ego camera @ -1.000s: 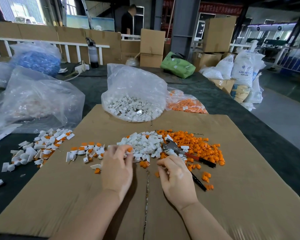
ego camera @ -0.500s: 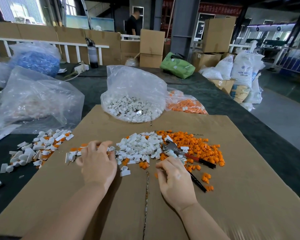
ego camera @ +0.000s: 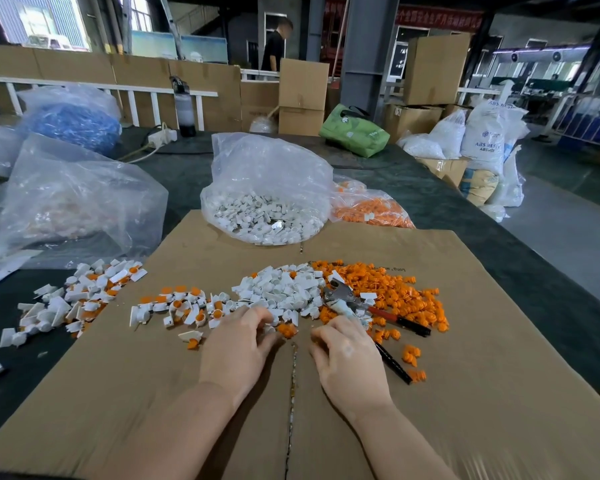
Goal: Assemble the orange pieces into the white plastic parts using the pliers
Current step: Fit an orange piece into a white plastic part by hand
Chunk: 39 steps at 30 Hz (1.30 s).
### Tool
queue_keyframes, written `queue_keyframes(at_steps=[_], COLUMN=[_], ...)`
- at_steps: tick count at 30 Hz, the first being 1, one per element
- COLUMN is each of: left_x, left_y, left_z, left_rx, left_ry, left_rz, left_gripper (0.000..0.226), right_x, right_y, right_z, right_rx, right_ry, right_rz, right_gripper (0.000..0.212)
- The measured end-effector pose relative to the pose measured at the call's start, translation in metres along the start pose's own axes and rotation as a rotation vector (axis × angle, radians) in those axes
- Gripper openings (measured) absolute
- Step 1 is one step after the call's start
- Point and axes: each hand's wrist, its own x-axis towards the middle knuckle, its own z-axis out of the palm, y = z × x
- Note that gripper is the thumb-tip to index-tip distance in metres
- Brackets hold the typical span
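A pile of white plastic parts (ego camera: 281, 289) lies mid-cardboard, with loose orange pieces (ego camera: 395, 292) spread to its right. The pliers (ego camera: 342, 297) lie between the two piles, jaws apart, one red-and-black handle (ego camera: 400, 322) pointing right. The other handle (ego camera: 394, 365) runs under my right hand (ego camera: 352, 358), whose curled fingers close over it. My left hand (ego camera: 238, 344) reaches the near edge of the white pile; its fingertips and thumb pinch a white part (ego camera: 269, 329) beside a few orange pieces (ego camera: 287, 329). Assembled white-and-orange parts (ego camera: 184, 308) lie to the left.
A clear bag of white parts (ego camera: 267, 202) and a bag of orange pieces (ego camera: 371, 207) stand behind the cardboard sheet (ego camera: 465, 375). More assembled parts (ego camera: 80, 296) spill off its left edge. Large clear bags (ego camera: 73, 199) sit far left. A person stands in the background.
My left hand went left to the assembled parts, then came back right to the near edge of the white pile. My right hand and the pliers stayed put.
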Motion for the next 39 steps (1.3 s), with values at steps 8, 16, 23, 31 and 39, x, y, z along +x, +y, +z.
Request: queue_keyframes(at_steps=[8, 16, 23, 31, 39], left_x=[-0.003, -0.007, -0.008, -0.007, -0.006], left_y=[0.029, 0.029, 0.036, 0.035, 0.035], left_z=[0.014, 0.015, 0.019, 0.023, 0.017], left_rx=[-0.296, -0.344, -0.318, -0.466, -0.562], left_ry=[-0.013, -0.046, -0.003, -0.059, -0.098], left_rz=[0.029, -0.067, -0.027, -0.117, -0.191], left_gripper=[0.015, 0.021, 0.014, 0.031, 0.018], right_x=[0.003, 0.003, 0.003, 0.003, 0.001], right_y=[0.001, -0.002, -0.004, 0.001, -0.001], right_z=[0.002, 0.000, -0.004, -0.005, -0.011], right_rx=[0.051, 0.048, 0.101, 0.240, 0.425], right_ry=[-0.004, 0.023, 0.081, 0.069, 0.066], right_rz=[0.078, 0.085, 0.142, 0.222, 0.296], right_gripper=[0.008, 0.002, 0.008, 0.005, 0.011])
